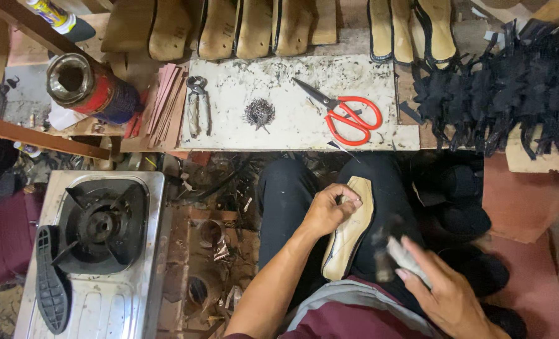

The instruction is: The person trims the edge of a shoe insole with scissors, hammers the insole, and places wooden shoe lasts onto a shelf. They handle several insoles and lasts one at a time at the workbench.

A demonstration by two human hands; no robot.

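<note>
My left hand (pixel 330 210) presses down on a tan shoe last with an insole (pixel 353 232), which rests on my lap. Its fingers are closed at the last's upper left edge, pinching something small that I cannot make out. My right hand (pixel 442 292) grips a hammer (pixel 395 254) with a grey handle; the hammer is blurred by motion just right of the last. On the white work board (pixel 242 125) above my knees lie red-handled scissors (pixel 348 113), a heap of small nails (pixel 259 114) and pincers (pixel 196 103).
A gas stove (pixel 101 245) stands at the left with a black sole (pixel 50 279) on it. Black cut strap pieces (pixel 511 81) pile up at the right. Tan insoles (pixel 254 25) line the back, and a red can (pixel 88 88) lies at the upper left.
</note>
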